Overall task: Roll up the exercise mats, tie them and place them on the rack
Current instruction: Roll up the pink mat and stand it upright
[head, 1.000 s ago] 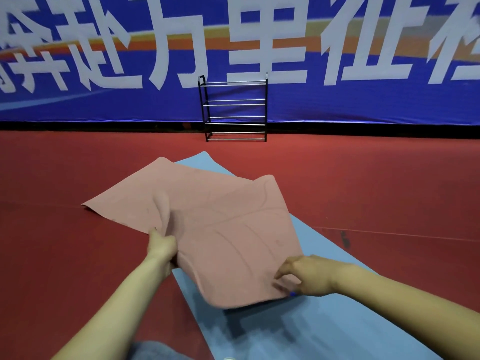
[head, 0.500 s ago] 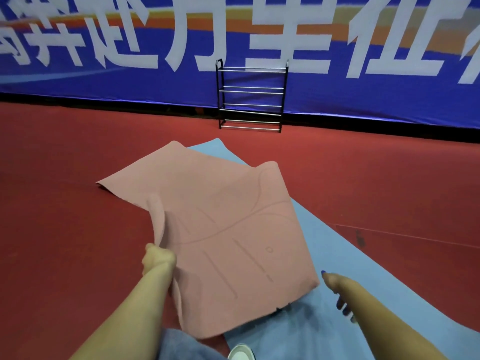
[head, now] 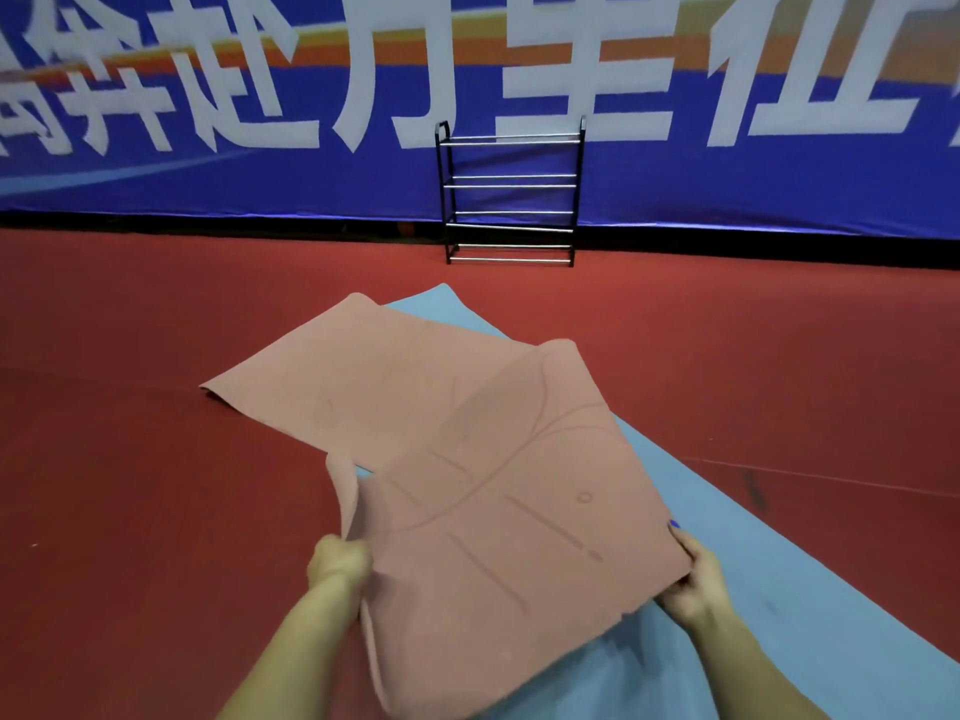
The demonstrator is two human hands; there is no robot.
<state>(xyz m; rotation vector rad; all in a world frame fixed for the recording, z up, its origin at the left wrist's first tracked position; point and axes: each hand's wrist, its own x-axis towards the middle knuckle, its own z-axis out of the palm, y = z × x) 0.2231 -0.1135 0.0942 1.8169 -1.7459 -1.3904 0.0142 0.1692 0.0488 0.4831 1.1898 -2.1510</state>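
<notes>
A pink exercise mat (head: 441,459) with faint printed lines lies crooked and partly lifted over a light blue mat (head: 779,589) that is spread flat on the red floor. My left hand (head: 340,561) grips a raised fold on the pink mat's left edge. My right hand (head: 693,582) holds the pink mat's near right corner, fingers under it. The near end of the pink mat is off the floor between both hands. A black metal rack (head: 511,194) with several bare rails stands far ahead against the wall.
A blue banner (head: 208,148) with large white characters covers the wall behind the rack. Red sports floor (head: 130,511) stretches to the left and right of the mats.
My right hand let go of the pink mat, swung out to the right, and now grips its near right corner. The left hand kept its hold on the fold.
</notes>
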